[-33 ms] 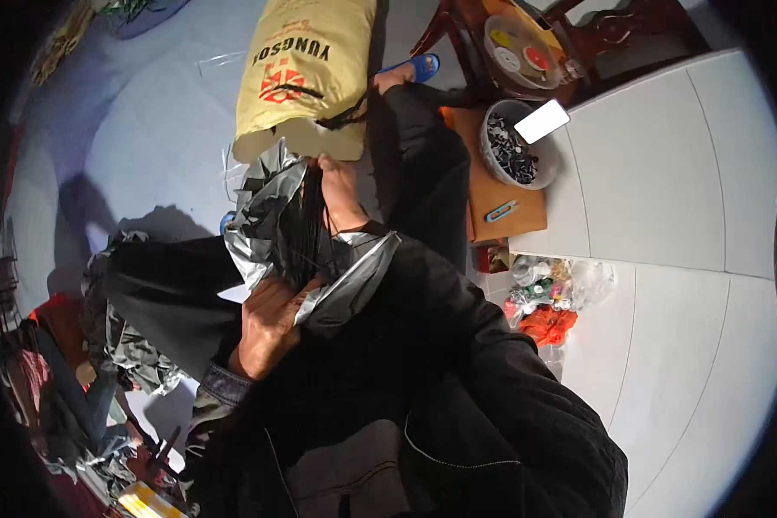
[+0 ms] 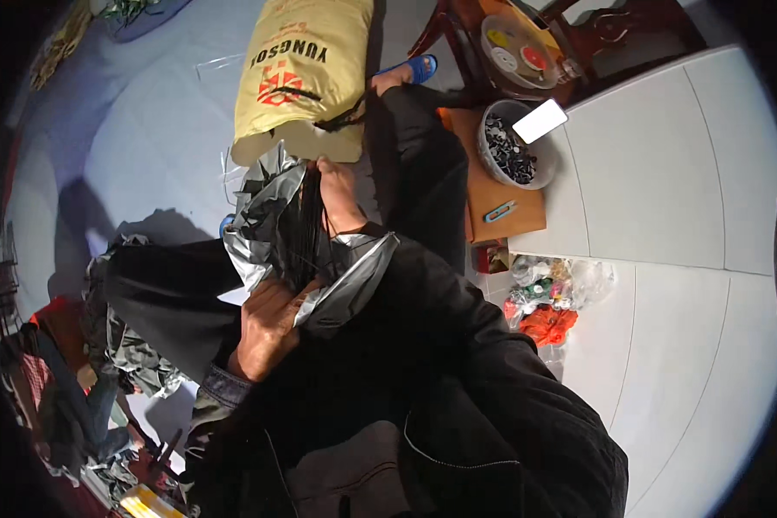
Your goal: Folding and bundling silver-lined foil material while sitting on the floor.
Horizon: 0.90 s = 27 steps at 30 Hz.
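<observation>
Between my knees a silver-grey plastic bag (image 2: 263, 198) lies open around a bundle of thin black cords (image 2: 302, 233). My left hand (image 2: 268, 328) is closed on the near rim of the bag, its fingertips partly hidden by the plastic. My right hand (image 2: 341, 194) reaches over the bag's far side, beside the cords, and its fingers are closed near the sack's mouth. What that hand holds is hard to make out. Just beyond lies a yellow woven sack (image 2: 306, 69) with dark and red print, its near end touching the bag.
To the right, a clear tub of small dark pieces (image 2: 509, 151) bears a white phone-like slab (image 2: 540, 121). Blue thread snips (image 2: 500, 211) lie on a brown box (image 2: 527, 216). Beyond stands a dark wooden chair (image 2: 457, 52) with a clear tub (image 2: 518, 52). Clothes (image 2: 60, 380) are heaped at left.
</observation>
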Available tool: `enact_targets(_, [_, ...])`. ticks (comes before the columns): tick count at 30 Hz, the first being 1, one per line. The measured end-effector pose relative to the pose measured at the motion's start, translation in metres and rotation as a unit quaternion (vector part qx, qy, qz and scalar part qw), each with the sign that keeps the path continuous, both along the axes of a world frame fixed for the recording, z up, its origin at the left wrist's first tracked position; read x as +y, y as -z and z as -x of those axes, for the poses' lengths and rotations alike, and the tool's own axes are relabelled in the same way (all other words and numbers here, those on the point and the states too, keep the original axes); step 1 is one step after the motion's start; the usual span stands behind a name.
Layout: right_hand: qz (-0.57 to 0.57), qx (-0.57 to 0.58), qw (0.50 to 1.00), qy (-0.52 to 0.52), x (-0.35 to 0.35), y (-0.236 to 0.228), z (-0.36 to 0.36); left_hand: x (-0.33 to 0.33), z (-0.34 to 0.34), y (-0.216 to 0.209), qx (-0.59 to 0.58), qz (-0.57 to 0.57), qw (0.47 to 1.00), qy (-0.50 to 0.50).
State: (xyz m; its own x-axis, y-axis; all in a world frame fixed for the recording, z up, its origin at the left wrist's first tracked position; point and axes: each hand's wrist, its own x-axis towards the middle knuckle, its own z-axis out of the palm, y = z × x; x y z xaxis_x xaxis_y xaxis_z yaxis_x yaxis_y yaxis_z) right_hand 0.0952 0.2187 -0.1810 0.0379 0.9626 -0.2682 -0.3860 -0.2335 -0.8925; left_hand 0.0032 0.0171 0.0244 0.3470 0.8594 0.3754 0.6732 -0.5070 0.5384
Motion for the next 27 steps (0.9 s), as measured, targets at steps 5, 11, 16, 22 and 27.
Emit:
enact_targets(5, [0.033,0.02,0.999,-0.008,-0.002,-0.015,-0.007,0.005,0.005,0.001,0.035,0.042,0.998,0.019])
enact_targets(11, [0.022,-0.014,0.999,0.017,-0.007,-0.041,-0.008,0.009,0.01,0.005,0.038,0.06,0.996,0.046])
enact_targets(16, [-0.078,-0.11,0.99,0.04,0.007,-0.024,-0.012,0.017,0.01,0.004,0.053,0.072,0.993,0.08])
enact_targets(22, [-0.005,-0.134,0.991,-0.002,0.005,-0.031,-0.008,0.018,0.016,0.012,0.071,0.068,0.991,0.094])
enact_targets(27, [-0.022,-0.235,0.972,-0.004,0.011,-0.043,-0.008,0.018,0.034,0.06,0.106,0.024,0.988,0.107])
